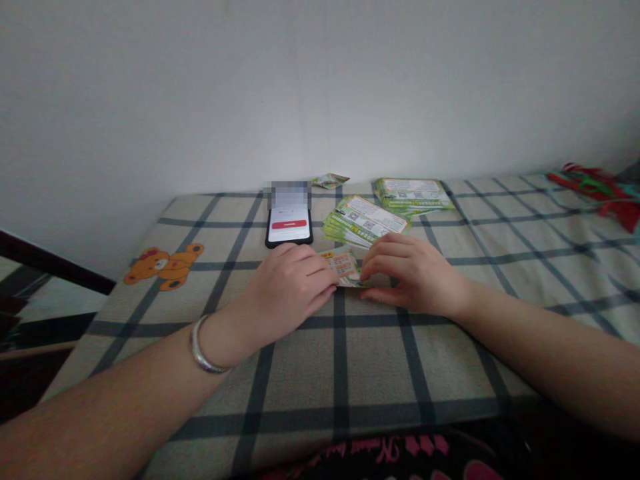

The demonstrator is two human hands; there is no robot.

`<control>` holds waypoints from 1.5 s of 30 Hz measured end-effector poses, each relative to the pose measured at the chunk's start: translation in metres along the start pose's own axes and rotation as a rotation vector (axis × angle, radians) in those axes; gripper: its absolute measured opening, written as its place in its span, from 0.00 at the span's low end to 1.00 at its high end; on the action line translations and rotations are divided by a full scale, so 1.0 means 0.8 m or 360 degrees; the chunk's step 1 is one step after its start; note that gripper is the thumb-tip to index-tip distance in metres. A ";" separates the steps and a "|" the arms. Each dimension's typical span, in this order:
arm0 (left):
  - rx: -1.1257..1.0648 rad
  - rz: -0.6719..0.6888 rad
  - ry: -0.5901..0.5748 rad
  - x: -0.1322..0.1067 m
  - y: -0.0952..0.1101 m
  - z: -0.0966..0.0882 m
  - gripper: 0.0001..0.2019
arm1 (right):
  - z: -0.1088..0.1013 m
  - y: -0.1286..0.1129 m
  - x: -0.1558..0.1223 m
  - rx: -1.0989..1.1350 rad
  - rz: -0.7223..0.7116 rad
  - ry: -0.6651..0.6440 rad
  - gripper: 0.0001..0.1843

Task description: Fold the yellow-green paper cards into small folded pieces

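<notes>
A small printed leaflet [346, 266], green and white with orange print, lies low over the cloth between my two hands. My left hand [297, 283], with a silver bangle at the wrist, has its fingers pressed together over the leaflet's left end, hiding it. At the right end, my right hand [410, 272] is curled with thumb and fingertips at the leaflet's edge. Just beyond that hand, a fanned stack of green and white leaflets [367, 220] lies on the table. Behind my left hand is a phone [289, 230] with a lit screen.
Another leaflet stack [415, 193] lies at the back right, and a folded leaflet [330, 180] near the wall. A checked cloth [300, 373] covers the table. An orange bear figure [165, 265] is at left, red and green fabric [605, 197] at far right.
</notes>
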State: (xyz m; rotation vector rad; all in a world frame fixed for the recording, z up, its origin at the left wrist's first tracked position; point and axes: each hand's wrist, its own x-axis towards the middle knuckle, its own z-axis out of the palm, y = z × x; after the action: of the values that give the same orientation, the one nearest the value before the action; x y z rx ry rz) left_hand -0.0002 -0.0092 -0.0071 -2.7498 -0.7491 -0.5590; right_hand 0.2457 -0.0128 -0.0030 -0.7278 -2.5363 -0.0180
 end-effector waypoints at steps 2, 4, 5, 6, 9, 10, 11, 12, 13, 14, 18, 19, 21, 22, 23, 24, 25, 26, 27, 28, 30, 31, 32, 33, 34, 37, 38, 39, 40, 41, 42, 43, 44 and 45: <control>0.0005 -0.0025 0.0001 0.000 -0.001 0.001 0.05 | 0.000 0.001 -0.001 -0.0011 0.0007 0.0013 0.07; 0.0003 -0.0050 -0.0003 0.000 -0.002 0.001 0.05 | 0.001 0.002 -0.001 -0.0018 -0.0003 0.0021 0.06; 0.0002 -0.0059 -0.0004 0.001 -0.002 0.002 0.04 | 0.001 0.002 -0.001 -0.0025 -0.0016 0.0025 0.06; -0.0001 -0.0065 -0.0006 0.001 -0.001 0.002 0.04 | 0.001 0.001 -0.001 -0.0031 -0.0028 0.0028 0.06; -0.0035 -0.0061 -0.0015 0.001 0.000 0.003 0.04 | 0.004 -0.001 0.001 -0.0043 -0.0061 0.0039 0.09; -0.0046 -0.0054 -0.0014 0.002 0.001 0.002 0.04 | 0.004 -0.002 0.001 -0.0051 -0.0067 0.0037 0.10; -0.0051 -0.0040 -0.0012 0.002 0.001 0.002 0.04 | 0.005 -0.003 0.002 -0.0057 -0.0071 0.0027 0.10; -0.0048 -0.0023 -0.0003 0.002 0.002 0.002 0.04 | 0.006 -0.004 0.003 -0.0063 -0.0074 0.0016 0.10; -0.0041 -0.0005 0.0007 0.002 0.002 0.001 0.04 | 0.006 -0.004 0.004 -0.0065 -0.0076 0.0005 0.11; -0.0035 0.0009 0.0019 0.002 0.002 0.001 0.05 | 0.007 -0.005 0.004 -0.0061 -0.0075 -0.0004 0.11; -0.0079 -0.0017 0.0052 0.002 0.002 0.003 0.08 | 0.007 -0.001 0.004 -0.0096 -0.0012 -0.0046 0.11; -0.0101 -0.0029 0.0061 0.001 0.001 0.004 0.08 | 0.007 0.001 0.003 -0.0119 0.0020 -0.0067 0.11; -0.0127 -0.0042 0.0085 0.000 0.000 0.005 0.09 | 0.007 0.006 0.002 -0.0153 0.0074 -0.0103 0.11; -0.0131 -0.0046 0.0099 0.000 0.000 0.006 0.09 | 0.007 0.009 0.001 -0.0153 0.0086 -0.0112 0.11; -0.0131 -0.0049 0.0110 -0.001 0.000 0.006 0.09 | 0.008 0.012 0.000 -0.0155 0.0091 -0.0110 0.12; -0.0139 -0.0050 0.0120 -0.002 -0.001 0.006 0.08 | 0.008 0.014 0.000 -0.0162 0.0093 -0.0106 0.12; -0.0161 -0.0045 0.0130 -0.002 -0.001 0.006 0.08 | 0.008 0.015 -0.001 -0.0173 0.0093 -0.0101 0.12; -0.0196 -0.0036 0.0136 -0.003 -0.002 0.006 0.08 | 0.007 0.017 -0.002 -0.0194 0.0098 -0.0096 0.13; -0.0241 -0.0018 0.0141 -0.003 -0.003 0.006 0.08 | 0.007 0.018 -0.002 -0.0218 0.0102 -0.0094 0.13; -0.0289 0.0004 0.0147 -0.004 -0.003 0.006 0.09 | 0.006 0.018 -0.003 -0.0241 0.0103 -0.0095 0.13; -0.0365 0.0038 0.0159 -0.004 -0.005 0.006 0.11 | 0.004 0.019 -0.004 -0.0273 0.0085 -0.0095 0.14; -0.0390 0.0038 0.0161 -0.004 -0.006 0.006 0.12 | 0.003 0.019 -0.004 -0.0277 0.0072 -0.0096 0.14; -0.0409 0.0029 0.0161 -0.004 -0.007 0.006 0.12 | 0.002 0.019 -0.005 -0.0269 0.0060 -0.0093 0.13; -0.0429 0.0013 0.0161 -0.004 -0.008 0.006 0.12 | 0.001 0.020 -0.005 -0.0251 0.0055 -0.0088 0.12; -0.0448 -0.0009 0.0157 -0.004 -0.008 0.007 0.13 | 0.000 0.020 -0.005 -0.0230 0.0058 -0.0079 0.11; -0.0504 -0.0067 0.0118 -0.004 -0.012 0.009 0.13 | -0.002 0.019 -0.005 -0.0168 0.0074 -0.0064 0.10; -0.0518 -0.0086 0.0104 -0.005 -0.013 0.010 0.14 | -0.003 0.019 -0.005 -0.0155 0.0080 -0.0067 0.10; -0.0529 -0.0108 0.0090 -0.005 -0.014 0.010 0.14 | -0.003 0.018 -0.005 -0.0145 0.0088 -0.0075 0.09; -0.0536 -0.0128 0.0085 -0.005 -0.015 0.011 0.14 | -0.003 0.018 -0.005 -0.0136 0.0098 -0.0083 0.09; -0.0542 -0.0146 0.0079 -0.005 -0.016 0.011 0.14 | -0.003 0.017 -0.005 -0.0128 0.0110 -0.0091 0.08; -0.0540 -0.0156 0.0077 -0.005 -0.017 0.011 0.14 | -0.003 0.017 -0.005 -0.0119 0.0122 -0.0099 0.08; -0.0522 -0.0160 0.0073 -0.004 -0.017 0.011 0.13 | -0.003 0.016 -0.005 -0.0110 0.0133 -0.0108 0.08; -0.0492 -0.0157 0.0064 -0.004 -0.018 0.010 0.13 | -0.003 0.015 -0.004 -0.0101 0.0141 -0.0117 0.08; -0.0448 -0.0156 0.0052 -0.003 -0.018 0.009 0.12 | -0.003 0.014 -0.004 -0.0094 0.0149 -0.0129 0.07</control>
State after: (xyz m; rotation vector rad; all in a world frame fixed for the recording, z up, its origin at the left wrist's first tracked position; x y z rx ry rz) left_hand -0.0076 0.0040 -0.0127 -2.9611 -0.8602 -0.7830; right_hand 0.2550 -0.0050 -0.0037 -0.8864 -2.5846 -0.0321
